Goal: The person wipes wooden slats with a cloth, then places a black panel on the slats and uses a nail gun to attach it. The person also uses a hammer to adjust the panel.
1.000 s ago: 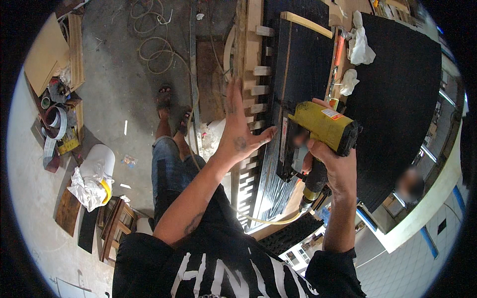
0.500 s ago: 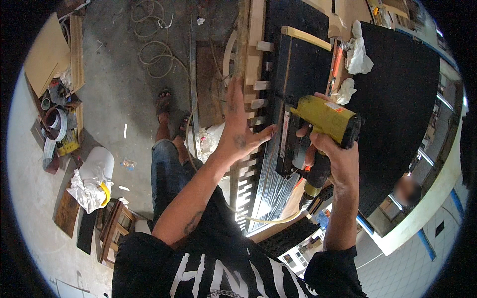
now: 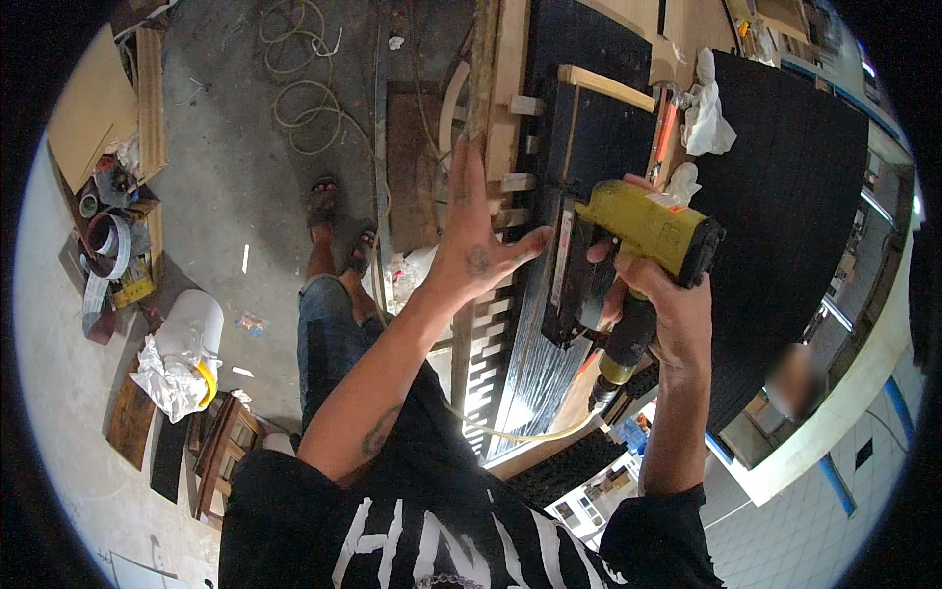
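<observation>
A yellow and black air nail gun is gripped by my right hand, its fingers wrapped round the dark handle. The air hose runs from the handle's lower end and curves away to the left. Under the gun's nose lies a black-painted wooden panel. My left hand holds nothing: its fingers stretch along the panel's slatted wooden edge, and the thumb points toward the nail gun. Whether the nose touches the panel I cannot tell. A short pale wood strip lies across the panel's far part.
Right of the panel spreads a large black surface, with crumpled white plastic at its near-left side. Coiled hose lies on the concrete floor. A white bucket and wood scraps stand at left. Another person is at the far right.
My left hand has slid slightly farther along the slatted edge. The nail gun in my right hand has shifted slightly farther away.
</observation>
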Motion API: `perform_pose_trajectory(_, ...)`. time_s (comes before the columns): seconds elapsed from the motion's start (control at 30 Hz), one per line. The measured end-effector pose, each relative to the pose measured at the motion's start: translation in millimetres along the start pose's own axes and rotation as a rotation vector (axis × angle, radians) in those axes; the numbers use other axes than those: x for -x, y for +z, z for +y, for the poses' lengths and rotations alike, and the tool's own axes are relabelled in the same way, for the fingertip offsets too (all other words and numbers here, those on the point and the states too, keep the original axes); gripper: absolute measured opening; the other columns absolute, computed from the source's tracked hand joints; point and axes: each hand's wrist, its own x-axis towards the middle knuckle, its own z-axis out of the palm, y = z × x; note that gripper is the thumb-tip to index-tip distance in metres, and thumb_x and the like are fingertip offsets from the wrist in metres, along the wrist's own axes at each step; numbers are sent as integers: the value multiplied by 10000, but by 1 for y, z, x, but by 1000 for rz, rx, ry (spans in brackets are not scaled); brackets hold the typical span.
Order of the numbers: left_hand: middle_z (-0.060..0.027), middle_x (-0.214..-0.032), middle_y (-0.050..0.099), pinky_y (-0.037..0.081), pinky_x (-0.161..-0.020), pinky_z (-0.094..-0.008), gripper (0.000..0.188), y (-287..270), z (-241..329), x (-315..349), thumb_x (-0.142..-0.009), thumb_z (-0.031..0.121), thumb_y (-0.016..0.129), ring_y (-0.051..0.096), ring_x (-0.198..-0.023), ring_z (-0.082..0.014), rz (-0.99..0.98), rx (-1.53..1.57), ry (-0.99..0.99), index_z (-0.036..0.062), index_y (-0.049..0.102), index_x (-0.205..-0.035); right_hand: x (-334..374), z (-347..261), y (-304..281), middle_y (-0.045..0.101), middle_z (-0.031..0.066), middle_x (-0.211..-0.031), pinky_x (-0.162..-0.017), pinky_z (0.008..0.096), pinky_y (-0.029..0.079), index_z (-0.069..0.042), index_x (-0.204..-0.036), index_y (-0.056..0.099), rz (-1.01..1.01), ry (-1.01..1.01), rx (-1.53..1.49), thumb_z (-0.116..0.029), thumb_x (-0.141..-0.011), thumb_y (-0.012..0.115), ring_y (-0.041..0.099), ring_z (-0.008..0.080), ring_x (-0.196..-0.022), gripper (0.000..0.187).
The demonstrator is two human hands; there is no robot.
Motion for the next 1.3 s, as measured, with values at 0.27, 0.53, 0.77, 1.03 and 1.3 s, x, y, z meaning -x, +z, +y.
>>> perform_pose_trajectory(0.27,-330,-1618,4,190,-1241,-548,1372,1,5,1,-683,443,917,55,-1520,-476,6,88,-36,-4,-17,-1584,-7,-11,-1,724,147,-958,-483,244,538,-11,-1431,501,-16,30,0,-1,-826,675,649,123,-573,630)
perform_pose_trajectory(0.53,-299,-1634,-32,213,-1211,-636,1310,-14,18,-15,-653,409,936,32,-1518,-495,65,-157,118,159,79,-1611,-8,-19,5,708,155,-1046,-521,262,580,-8,-1432,494,10,9,39,11,-824,656,703,167,-761,629)
perform_pose_trajectory(0.77,-242,-1565,157,382,-1177,-588,1003,-38,34,-83,-630,278,955,181,-1482,-471,-93,-161,153,276,386,-1456,-35,-30,-3,694,168,-1089,-505,282,586,10,-1441,475,-55,-31,-35,30,-791,622,712,202,-853,666)
perform_pose_trajectory(1.03,-225,-1616,105,341,-1206,-520,979,-32,40,-82,-619,167,950,320,-1454,-437,-46,-166,152,251,426,-1442,-33,-36,1,706,151,-1049,-500,271,571,1,-1429,494,-28,-9,38,5,-815,631,706,175,-804,630)
perform_pose_trajectory(1.3,-252,-1623,-22,320,-1189,-644,971,-34,36,-89,-631,294,962,47,-1504,-520,-127,-116,87,361,410,-1427,-49,-53,2,721,166,-971,-483,264,541,31,-1310,564,41,5,82,-62,-824,647,663,154,-642,502)
